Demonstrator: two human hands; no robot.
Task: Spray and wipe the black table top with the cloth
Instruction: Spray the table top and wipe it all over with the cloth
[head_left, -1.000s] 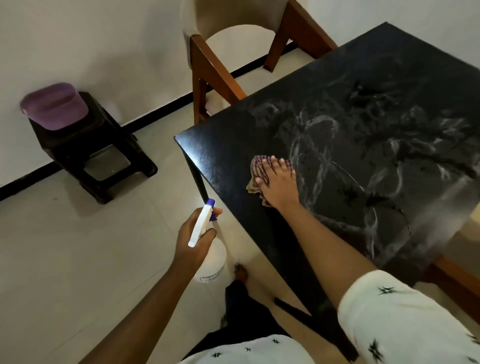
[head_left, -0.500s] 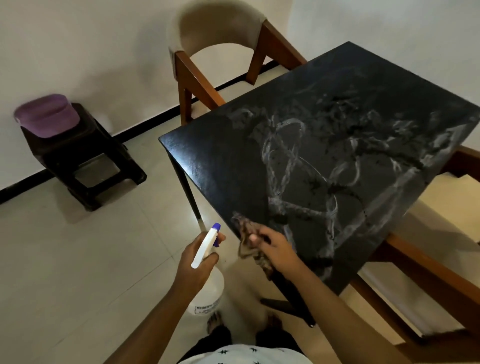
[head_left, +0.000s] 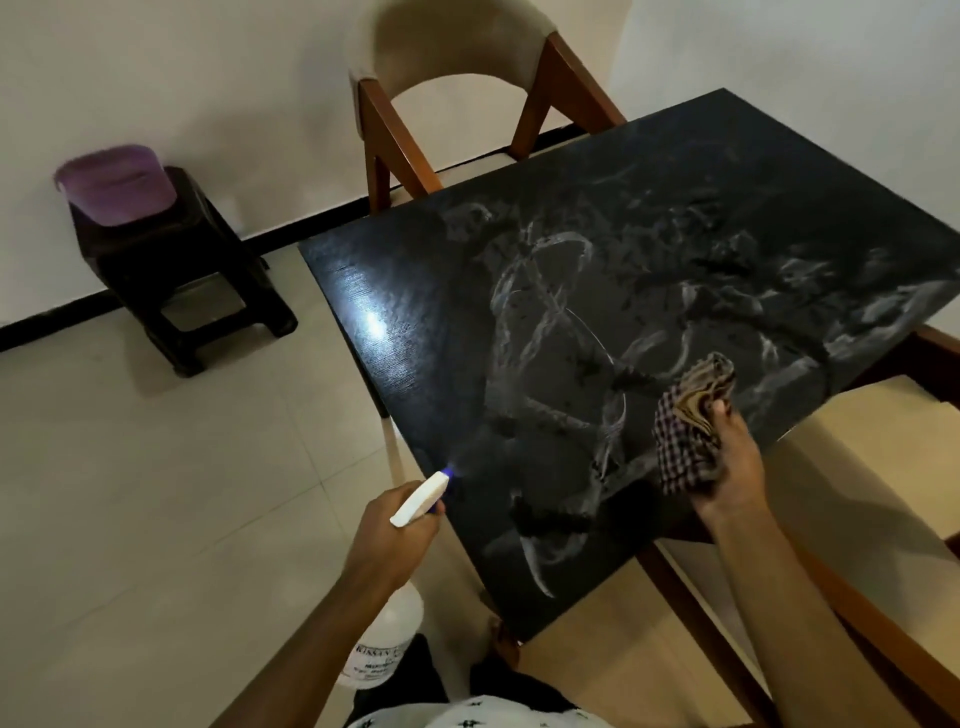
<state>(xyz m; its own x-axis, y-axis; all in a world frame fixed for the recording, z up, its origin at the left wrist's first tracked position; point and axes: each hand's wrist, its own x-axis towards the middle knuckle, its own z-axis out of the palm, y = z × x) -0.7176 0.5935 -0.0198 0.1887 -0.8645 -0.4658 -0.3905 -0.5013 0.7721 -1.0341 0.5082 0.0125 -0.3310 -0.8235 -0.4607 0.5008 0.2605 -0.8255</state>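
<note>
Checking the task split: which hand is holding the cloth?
The right hand: it grips the checked cloth, while the left hand holds the white spray bottle instead.

Table top cut off right, spray bottle label blurred

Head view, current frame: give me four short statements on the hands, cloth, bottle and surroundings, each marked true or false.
1. The left hand grips the spray bottle, nozzle toward the table top. True.
2. The right hand presses the cloth flat on the table top. False: it holds the cloth bunched in its fingers.
3. The purple basin sits on the floor. False: it rests on the dark stool.
4. Whitish streaks cover much of the table top. True.
</note>
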